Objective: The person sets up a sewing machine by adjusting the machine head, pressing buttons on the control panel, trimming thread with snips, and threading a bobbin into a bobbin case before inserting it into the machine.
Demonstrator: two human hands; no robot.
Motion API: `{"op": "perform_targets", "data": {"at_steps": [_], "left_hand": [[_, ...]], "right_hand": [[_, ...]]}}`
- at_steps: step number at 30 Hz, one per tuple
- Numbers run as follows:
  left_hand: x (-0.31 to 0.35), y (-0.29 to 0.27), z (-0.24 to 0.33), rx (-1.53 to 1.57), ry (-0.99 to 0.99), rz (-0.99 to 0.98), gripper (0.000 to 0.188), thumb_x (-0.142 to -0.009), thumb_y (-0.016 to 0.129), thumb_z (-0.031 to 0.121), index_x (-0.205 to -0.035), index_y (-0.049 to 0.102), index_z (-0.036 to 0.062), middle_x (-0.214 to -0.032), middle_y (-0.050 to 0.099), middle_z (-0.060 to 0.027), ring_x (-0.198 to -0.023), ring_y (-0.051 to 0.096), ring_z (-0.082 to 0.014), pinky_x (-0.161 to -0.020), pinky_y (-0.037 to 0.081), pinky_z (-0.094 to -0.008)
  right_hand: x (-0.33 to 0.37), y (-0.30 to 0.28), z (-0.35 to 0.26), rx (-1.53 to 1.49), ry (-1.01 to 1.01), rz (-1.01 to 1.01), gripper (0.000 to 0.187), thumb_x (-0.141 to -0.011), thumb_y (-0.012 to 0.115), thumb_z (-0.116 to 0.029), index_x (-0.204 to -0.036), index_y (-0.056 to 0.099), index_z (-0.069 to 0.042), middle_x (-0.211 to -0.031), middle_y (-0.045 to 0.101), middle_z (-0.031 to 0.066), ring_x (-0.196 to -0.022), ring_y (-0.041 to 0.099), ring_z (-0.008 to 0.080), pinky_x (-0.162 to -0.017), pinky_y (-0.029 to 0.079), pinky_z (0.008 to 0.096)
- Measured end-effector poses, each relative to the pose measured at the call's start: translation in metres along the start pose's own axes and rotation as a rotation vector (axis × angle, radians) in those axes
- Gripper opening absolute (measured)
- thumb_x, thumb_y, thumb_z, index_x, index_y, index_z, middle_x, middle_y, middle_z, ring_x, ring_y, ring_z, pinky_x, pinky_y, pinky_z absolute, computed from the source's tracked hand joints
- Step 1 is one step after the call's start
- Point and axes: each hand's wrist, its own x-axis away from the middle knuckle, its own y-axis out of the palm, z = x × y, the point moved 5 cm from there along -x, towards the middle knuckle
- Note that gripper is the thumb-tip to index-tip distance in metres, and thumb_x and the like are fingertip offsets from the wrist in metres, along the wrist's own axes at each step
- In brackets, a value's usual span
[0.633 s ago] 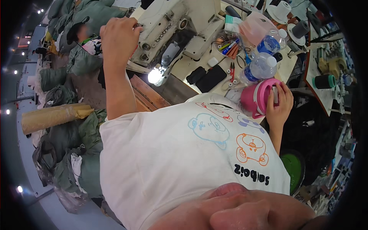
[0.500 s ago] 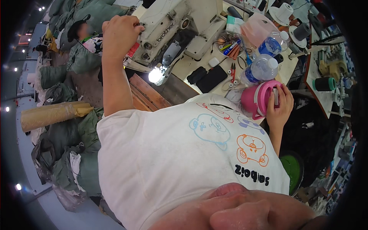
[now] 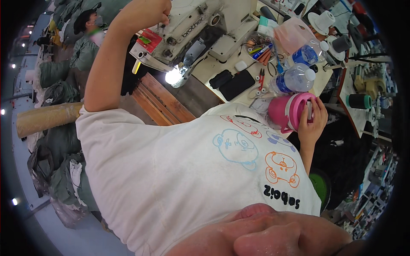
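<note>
The right hand (image 3: 313,120) grasps the pink jug (image 3: 277,110) at its lid end, by the worktop's (image 3: 321,82) near edge; the jug's axis runs leftward. The left hand (image 3: 146,13) is farther; its grip I cannot tell.

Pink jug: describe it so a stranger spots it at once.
Start at the pale sewing machine, then go right across the table to two clear bottles. Just below them in the picture, the right hand grips the pink jug. Its opaque pink body and white handle set it apart from the see-through bottles.
</note>
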Motion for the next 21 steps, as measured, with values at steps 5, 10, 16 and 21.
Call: {"op": "perform_targets", "data": {"at_steps": [5, 10, 16, 21], "left_hand": [[-0.004, 0.014, -0.009, 0.044, 0.239, 0.202, 0.025, -0.076, 0.079, 0.022, -0.087, 0.074, 0.0003, -0.079, 0.068, -0.0192, -0.076, 0.068, -0.0383, -0.071, 0.051, -0.0469], [-0.024, -0.013, -0.014, 0.119, 0.271, -0.199, 0.032, -0.091, 0.077, 0.031, -0.106, 0.078, 0.0029, -0.097, 0.077, -0.0127, -0.086, 0.072, -0.0274, -0.077, 0.054, -0.0427], [-0.073, 0.009, -0.036, 0.375, 0.211, -0.065, 0.028, -0.089, 0.081, 0.029, -0.098, 0.076, 0.0033, -0.096, 0.076, -0.0108, -0.088, 0.070, -0.0250, -0.078, 0.054, -0.0390], [-0.081, 0.032, -0.043, 0.464, 0.238, -0.155, 0.021, -0.091, 0.076, 0.023, -0.095, 0.073, 0.0028, -0.092, 0.073, -0.0107, -0.084, 0.068, -0.0227, -0.074, 0.052, -0.0378]], "right_hand": [[-0.001, -0.001, -0.003, 0.030, 0.004, 0.000, 0.035, -0.093, 0.069, -0.016, -0.125, 0.072, -0.003, -0.130, 0.067, 0.0183, -0.121, 0.061, 0.0373, -0.107, 0.044, 0.0469], [0.001, -0.001, -0.001, 0.012, 0.006, 0.008, 0.036, -0.092, 0.069, -0.016, -0.125, 0.071, -0.003, -0.131, 0.066, 0.0184, -0.122, 0.061, 0.0373, -0.108, 0.043, 0.0469], [-0.002, 0.000, -0.002, 0.011, 0.024, -0.029, 0.035, -0.093, 0.069, -0.015, -0.126, 0.071, -0.002, -0.132, 0.065, 0.0179, -0.123, 0.060, 0.0369, -0.110, 0.042, 0.0463], [-0.004, 0.002, -0.008, 0.027, 0.023, -0.052, 0.035, -0.094, 0.069, -0.015, -0.127, 0.071, -0.002, -0.134, 0.065, 0.0178, -0.124, 0.059, 0.0369, -0.110, 0.042, 0.0463]]}}
